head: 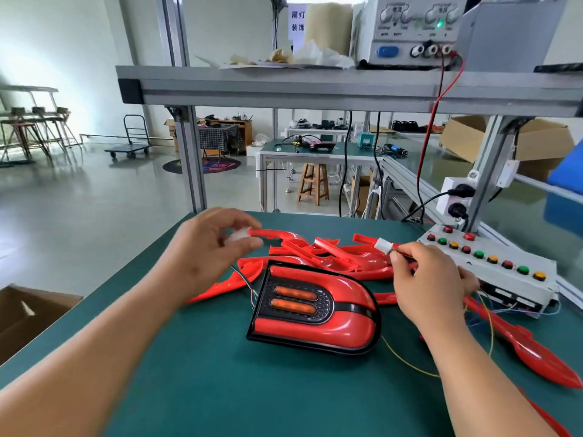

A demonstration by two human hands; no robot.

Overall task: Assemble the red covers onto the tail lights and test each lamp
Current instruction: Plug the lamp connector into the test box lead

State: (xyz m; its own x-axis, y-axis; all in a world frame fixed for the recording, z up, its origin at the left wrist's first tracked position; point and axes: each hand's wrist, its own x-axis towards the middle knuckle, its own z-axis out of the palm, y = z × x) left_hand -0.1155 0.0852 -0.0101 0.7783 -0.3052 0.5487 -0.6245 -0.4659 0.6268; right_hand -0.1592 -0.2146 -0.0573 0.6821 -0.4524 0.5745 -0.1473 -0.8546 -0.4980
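Your left hand (214,247) hovers over the far side of the green-topped counter (205,357). Its thumb and fingertips pinch a small white plastic connector (239,235), which is blurred. Your right hand (432,279) is well apart from it on the other side. Its thumb and forefinger are clamped on the wire end of a white rectangular plug (383,246), which points up and to the left. The two connectors are not joined.

Between your forearms, flat on the counter, lies the red-and-black tail light with two orange lamp strips (315,307), its glossy red cover seated in the black frame. Thin coloured wires (250,287) come out at its left edge, and a yellow wire (407,361) trails from its right side.

Just behind the tail light is a heap of loose red plastic covers (331,255), overlapping one another. A long pointed red cover (536,351) lies by itself near the counter's right edge.

Near your right hand sits a white control box with a row of red, green and yellow push-buttons (492,263). On the aluminium shelf (284,89) above stands a grey power supply (416,26) with a green light showing, and a red lead (424,146) hangs down from it.
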